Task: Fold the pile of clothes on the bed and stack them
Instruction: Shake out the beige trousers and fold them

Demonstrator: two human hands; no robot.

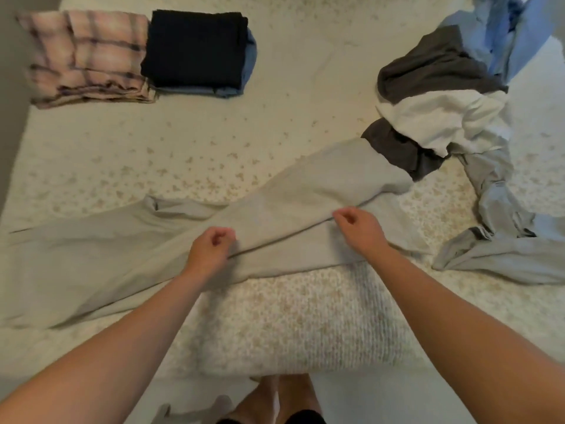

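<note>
1. Head view: grey trousers (171, 255) lie spread across the bed (214, 142) in front of the person.
2. The left hand (211, 246) pinches a fold of the trousers with curled fingers.
3. The right hand (357, 228) pinches the same fold further right.
4. An unfolded pile (452, 111) lies at the far right, overlapping the trousers' end.
5. A folded plaid cloth (85, 56) and a dark folded stack (195, 50) sit far left, touching.

No text, label, brand, number or sign can be read anywhere. A small tag-like patch shows on the pale grey garment (501, 209) at the right of the bed (214, 142), but it is too blurred to tell whether it carries writing.
</note>
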